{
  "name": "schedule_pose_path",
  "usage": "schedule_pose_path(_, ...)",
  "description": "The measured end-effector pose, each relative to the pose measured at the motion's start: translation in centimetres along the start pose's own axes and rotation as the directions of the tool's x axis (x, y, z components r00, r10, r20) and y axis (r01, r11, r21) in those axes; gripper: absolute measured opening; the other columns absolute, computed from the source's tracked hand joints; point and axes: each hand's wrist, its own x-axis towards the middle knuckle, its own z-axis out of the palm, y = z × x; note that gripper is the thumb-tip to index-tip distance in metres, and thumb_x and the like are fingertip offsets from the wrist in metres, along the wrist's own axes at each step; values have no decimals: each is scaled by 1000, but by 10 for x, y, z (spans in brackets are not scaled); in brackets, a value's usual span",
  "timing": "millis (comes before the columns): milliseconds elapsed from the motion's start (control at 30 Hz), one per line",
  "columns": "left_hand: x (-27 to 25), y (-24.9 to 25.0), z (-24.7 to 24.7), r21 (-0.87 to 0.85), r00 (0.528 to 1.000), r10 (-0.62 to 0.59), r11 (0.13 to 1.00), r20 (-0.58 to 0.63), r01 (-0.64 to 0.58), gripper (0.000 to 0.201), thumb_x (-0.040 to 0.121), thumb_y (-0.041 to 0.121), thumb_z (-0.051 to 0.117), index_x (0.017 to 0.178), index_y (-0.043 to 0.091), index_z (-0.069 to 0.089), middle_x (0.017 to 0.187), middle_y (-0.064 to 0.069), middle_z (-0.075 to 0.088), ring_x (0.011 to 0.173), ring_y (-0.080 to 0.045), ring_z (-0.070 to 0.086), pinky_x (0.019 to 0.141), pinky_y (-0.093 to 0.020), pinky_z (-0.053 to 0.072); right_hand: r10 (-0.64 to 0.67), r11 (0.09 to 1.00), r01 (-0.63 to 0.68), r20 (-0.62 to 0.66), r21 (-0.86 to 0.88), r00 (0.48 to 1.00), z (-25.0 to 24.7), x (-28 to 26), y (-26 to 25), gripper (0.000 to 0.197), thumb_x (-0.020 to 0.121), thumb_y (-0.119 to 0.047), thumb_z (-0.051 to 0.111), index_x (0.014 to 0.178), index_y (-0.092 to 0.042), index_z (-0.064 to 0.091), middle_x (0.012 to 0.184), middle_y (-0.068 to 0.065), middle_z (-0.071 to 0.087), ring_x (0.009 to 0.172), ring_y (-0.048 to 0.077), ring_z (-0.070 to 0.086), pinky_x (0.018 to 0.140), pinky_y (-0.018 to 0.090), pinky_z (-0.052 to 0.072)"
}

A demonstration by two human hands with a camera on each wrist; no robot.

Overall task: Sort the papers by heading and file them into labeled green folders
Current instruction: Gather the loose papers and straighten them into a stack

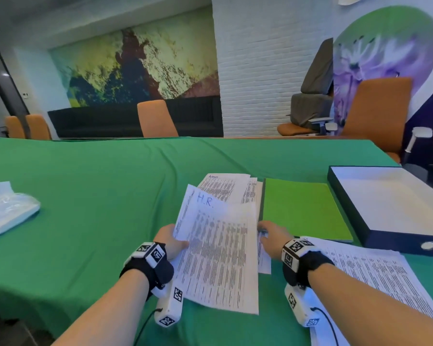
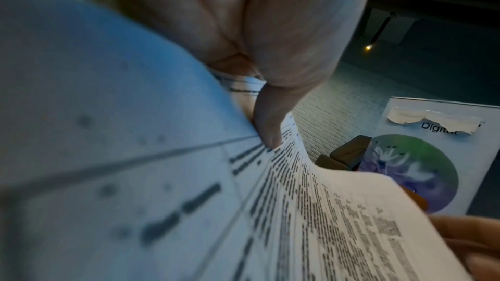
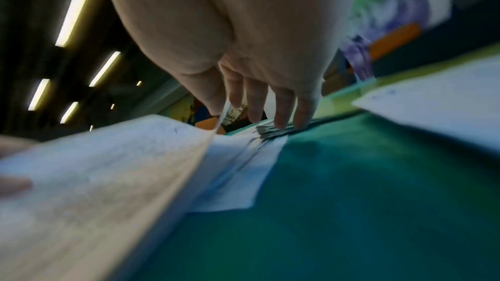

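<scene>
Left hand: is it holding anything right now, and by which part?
Yes. The left hand grips the H.R. sheets by their left edge, thumb on top.

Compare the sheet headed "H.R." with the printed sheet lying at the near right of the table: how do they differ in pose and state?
The H.R. sheet is lifted and curved, while the near-right sheet lies flat on the green cloth.
The left hand grips the H.R. sheet's edge; no hand holds the near-right sheet, though the right forearm crosses above it.
The H.R. sheet shows a blue handwritten heading; no heading is visible on the near-right sheet.
Both are white pages of dense printed rows.
</scene>
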Motion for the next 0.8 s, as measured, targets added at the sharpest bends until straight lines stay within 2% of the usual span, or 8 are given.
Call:
schedule_pose_path(67,19,10,-10,-18,1000,-1,1000,-26,0,46,89,18,62,131,3,48,130,-12,56,116,-31,55,90,-33,43,15,995,-16,-11,-99,1000,-13,13,1,42,95,-21,45,135,-34,42,135,12,48,76,14,58,80,33,54)
schedule_pose_path(167,48,29,-12,8,999,28,1000,-19,-28,43,93,21,56,130,1,49,131,-15,55,110,-30,56,84,-30,42,-34,968,33,1,-249,999,-28,38,-4,47,96,-25,46,140,-38,36,145,3,40,121,24,47,107,44,37)
schedule_pose_path(233,71,39,-4,24,1000,12,1000,10,-12,48,94,24,53,136,1,42,137,-16,50,109,-28,54,81,-28,40,-60,936,76,56,-343,997,-34,57,-6,47,97,-26,43,141,-37,36,146,-2,41,132,26,37,110,45,33)
schedule_pose_path(367,110,47,20,120,996,-61,991,63,54,68,92,35,55,144,2,26,149,-13,33,128,-29,43,95,-32,41,-19,926,94,205,-365,979,-38,82,1,47,97,-32,43,144,-28,37,150,2,37,129,22,44,105,32,36)
schedule_pose_path(467,133,43,30,178,993,-105,980,58,93,65,92,34,53,144,5,27,146,-13,38,118,-28,51,87,-30,44,-21,911,113,229,-396,973,-34,88,10,55,93,-44,48,144,-33,34,148,2,35,128,24,42,105,36,36)
schedule_pose_path(600,149,41,36,188,983,-156,973,96,136,44,92,32,50,128,10,41,117,-15,55,92,-26,56,88,-35,50,-20,859,167,295,-485,955,-32,89,15,67,85,-60,50,145,-43,25,141,1,31,128,26,30,107,44,30)
schedule_pose_path(733,161,38,36,230,983,-159,964,90,135,68,91,36,52,145,5,25,150,-12,31,129,-29,42,99,-34,39,-40,874,176,293,-454,955,-36,91,17,66,81,-59,57,140,-45,31,140,2,31,128,26,30,106,45,32)
schedule_pose_path(800,167,36,35,231,986,-139,966,88,115,62,88,37,57,139,7,36,140,-13,43,120,-28,50,91,-31,43,-37,874,174,296,-453,955,-37,93,17,65,79,-58,59,137,-44,33,138,2,32,127,27,31,106,45,34)
